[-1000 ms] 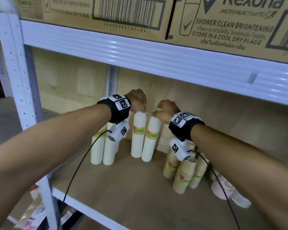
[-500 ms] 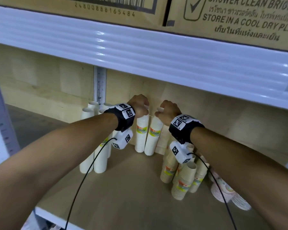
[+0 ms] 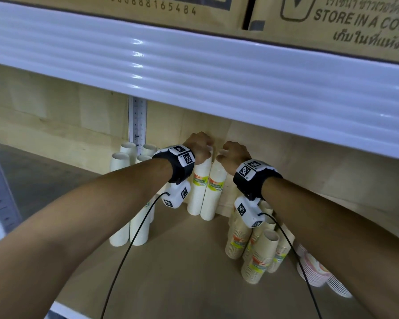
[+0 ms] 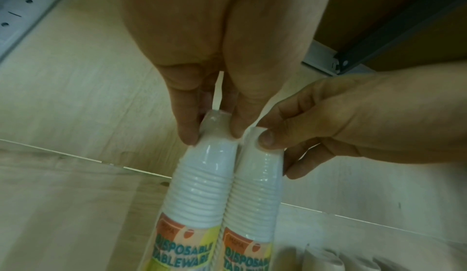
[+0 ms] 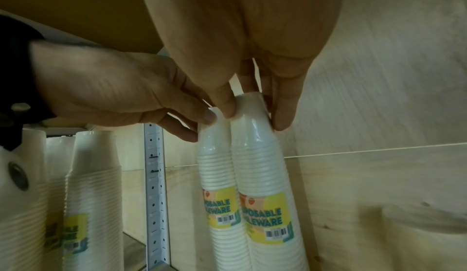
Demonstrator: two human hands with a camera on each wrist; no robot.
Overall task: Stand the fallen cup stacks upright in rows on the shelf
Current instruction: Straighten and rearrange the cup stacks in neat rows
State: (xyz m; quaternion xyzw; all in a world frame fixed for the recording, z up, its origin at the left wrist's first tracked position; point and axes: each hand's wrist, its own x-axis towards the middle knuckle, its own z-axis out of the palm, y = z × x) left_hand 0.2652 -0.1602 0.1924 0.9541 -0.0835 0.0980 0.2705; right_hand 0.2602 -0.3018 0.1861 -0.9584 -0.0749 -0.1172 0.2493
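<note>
Both hands up top, one stack each. Left hand (image 3: pixel 199 143) pinches the top of the left white stack (image 3: pixel 198 187), thumb and fingers curled round the uppermost cup. Right hand (image 3: pixel 235 153) pinches the top of the right white stack (image 3: pixel 214 192) the same way. The two stacks stand side by side, touching or nearly so, bases on the shelf board (image 3: pixel 182 261) directly under the hands, at the back panel.

Likely reason for the top grip: best leverage to square a tall, wrapped stack and nudge it against its neighbour, so the pair reads as a row. Both look close to upright, right one leaning slightly inward.

More white stacks (image 3: pixel 129 203) stand left of the left forearm. Tan stacks (image 3: pixel 260 254) sit under the right wrist, tilted against each other. A pink-printed stack (image 3: pixel 316 270) lies on its side further right, so work remains.

Hard to tell: the stack bases in both wrist views are cut off; whether the stacks touch the back panel; the count of tan stacks behind the right wrist camera.
</note>
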